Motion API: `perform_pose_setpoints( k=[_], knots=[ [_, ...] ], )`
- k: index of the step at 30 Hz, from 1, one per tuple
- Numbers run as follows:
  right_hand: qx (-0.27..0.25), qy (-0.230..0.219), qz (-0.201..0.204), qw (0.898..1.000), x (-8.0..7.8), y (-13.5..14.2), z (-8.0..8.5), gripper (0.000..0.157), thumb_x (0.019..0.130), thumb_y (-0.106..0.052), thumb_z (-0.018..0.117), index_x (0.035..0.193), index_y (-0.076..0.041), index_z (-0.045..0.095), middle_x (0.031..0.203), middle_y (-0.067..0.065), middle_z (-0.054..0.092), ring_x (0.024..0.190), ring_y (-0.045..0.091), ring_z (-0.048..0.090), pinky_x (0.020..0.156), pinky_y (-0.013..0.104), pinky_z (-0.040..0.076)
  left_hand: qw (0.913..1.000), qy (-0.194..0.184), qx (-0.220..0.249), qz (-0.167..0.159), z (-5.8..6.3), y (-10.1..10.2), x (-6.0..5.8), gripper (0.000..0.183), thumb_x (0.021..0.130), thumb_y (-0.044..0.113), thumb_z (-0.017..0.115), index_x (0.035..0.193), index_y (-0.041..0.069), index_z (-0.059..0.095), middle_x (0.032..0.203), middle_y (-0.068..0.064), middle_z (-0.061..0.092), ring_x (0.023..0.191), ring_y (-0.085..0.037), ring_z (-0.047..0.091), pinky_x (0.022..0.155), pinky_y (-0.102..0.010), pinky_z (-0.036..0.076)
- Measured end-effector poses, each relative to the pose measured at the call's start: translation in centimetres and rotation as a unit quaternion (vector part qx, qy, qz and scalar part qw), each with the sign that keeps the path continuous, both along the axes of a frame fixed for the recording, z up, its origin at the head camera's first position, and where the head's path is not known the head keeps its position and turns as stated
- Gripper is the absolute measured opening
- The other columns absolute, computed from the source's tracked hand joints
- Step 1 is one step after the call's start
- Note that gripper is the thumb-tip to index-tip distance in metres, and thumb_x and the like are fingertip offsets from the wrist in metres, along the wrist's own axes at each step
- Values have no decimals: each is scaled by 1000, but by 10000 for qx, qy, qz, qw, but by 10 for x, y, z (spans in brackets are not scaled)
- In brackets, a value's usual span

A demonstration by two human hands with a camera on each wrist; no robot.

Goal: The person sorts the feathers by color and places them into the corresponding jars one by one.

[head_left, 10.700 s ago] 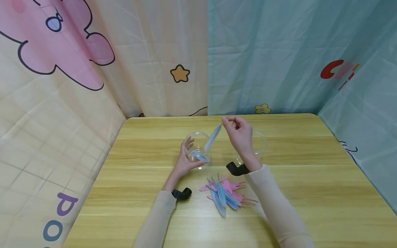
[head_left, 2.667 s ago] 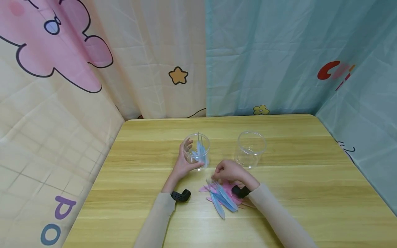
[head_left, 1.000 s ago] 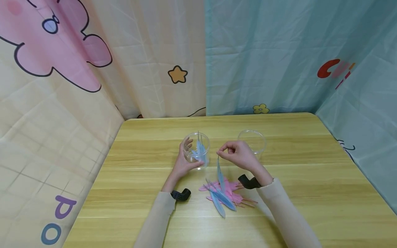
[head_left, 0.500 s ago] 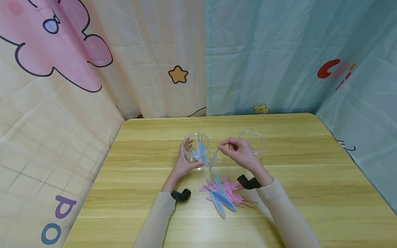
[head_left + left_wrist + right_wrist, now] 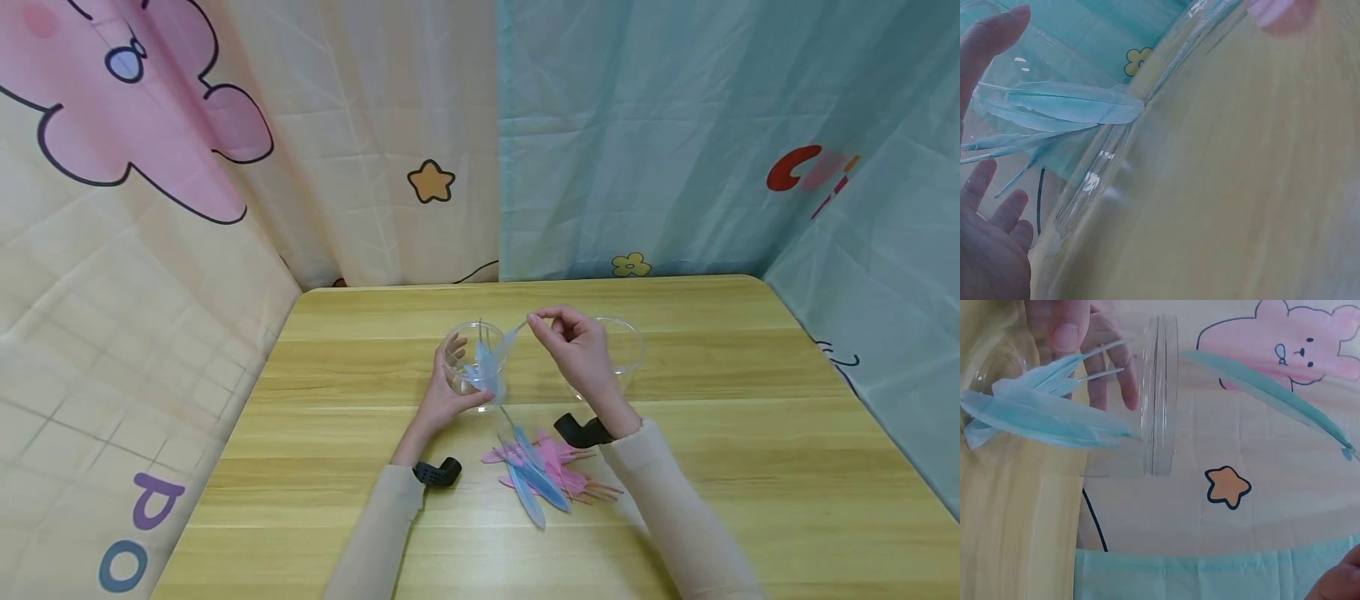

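My left hand (image 5: 444, 396) grips a clear round jar (image 5: 476, 377) standing on the table, thumb in front and fingers around the far side. Several pale blue feathers (image 5: 1054, 419) lean inside it, quills upward. Between thumb and fingertips, my right hand (image 5: 583, 348) pinches the quill of one blue feather (image 5: 512, 337). In the right wrist view that feather's soft tip points at the jar's rim (image 5: 1160, 394), a little apart from it. Nearer to me lies a loose pile of blue feathers (image 5: 545, 486) and pink feathers (image 5: 555, 454).
A second clear jar (image 5: 636, 367) stands to the right, partly hidden behind my right hand. The wooden table (image 5: 300, 467) ends at printed curtains (image 5: 637, 125) at the back and sides. Dark camera bands sit on both wrists.
My right hand has lifted a blue feather from the pile and brought it up and leftward to the jar. Another blue feather now lies atop the pile. My left hand stays put.
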State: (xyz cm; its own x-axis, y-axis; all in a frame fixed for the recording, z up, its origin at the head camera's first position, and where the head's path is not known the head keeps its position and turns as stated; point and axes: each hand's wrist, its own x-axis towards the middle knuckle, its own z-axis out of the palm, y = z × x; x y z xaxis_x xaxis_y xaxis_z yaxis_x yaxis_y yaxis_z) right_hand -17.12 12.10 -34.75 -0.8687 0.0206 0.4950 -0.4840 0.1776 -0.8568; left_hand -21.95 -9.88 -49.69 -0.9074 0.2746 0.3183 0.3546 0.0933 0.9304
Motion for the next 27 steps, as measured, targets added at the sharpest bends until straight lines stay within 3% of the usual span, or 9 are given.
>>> perform_pose_setpoints(
  k=[5,9,15,18,22,24,27],
  knots=[
    [-96,205,29,9997,-21,-7,-19,11,87,-6,68,93,4,70,55,8,37,47,12,29,44,23,22,10000,-30,22,16,0,0,0,109,68,15,87,148,37,16,147,-4,28,133,-29,28,102,-57,28],
    [198,188,126,9995,-27,-15,-27,13,87,-13,70,92,-1,72,54,6,37,46,14,30,42,24,22,10000,-38,20,38,0,1,1,108,68,15,87,148,37,17,147,-4,29,132,-28,29,102,-56,29],
    [1396,-132,-8,9901,-29,-21,-35,20,88,-28,70,94,-10,74,54,0,39,46,13,33,42,26,24,10000,-81,24,-34,0,0,1,109,69,12,85,149,31,14,148,-6,27,134,-31,27,102,-56,29],
    [1793,-290,-97,9833,-29,-20,-38,22,87,-32,69,95,-13,74,54,-1,40,46,12,33,42,27,25,9999,-109,-35,-126,14,0,7,108,71,8,84,151,21,12,149,-14,26,134,-37,26,102,-57,28],
    [1883,-336,-203,9813,-28,-17,-43,16,87,-28,70,89,-12,73,52,-3,39,45,11,32,44,28,26,9999,-55,-67,-82,13,0,6,109,70,13,85,150,25,13,148,-15,27,133,-35,27,102,-57,28],
    [1922,-392,-174,9804,-28,-13,-46,18,87,-30,70,83,-12,71,52,-4,39,45,11,33,44,28,26,10000,-12,-68,2,5,0,2,110,68,17,86,149,33,14,148,-10,29,132,-30,29,103,-56,28],
    [2059,-730,171,9757,-28,-4,-53,23,86,-34,71,77,-12,69,52,-4,40,46,11,33,45,27,27,10000,-1,-14,17,0,-1,-1,111,67,16,87,149,34,14,148,-7,29,133,-29,28,103,-57,26]
  ],
)
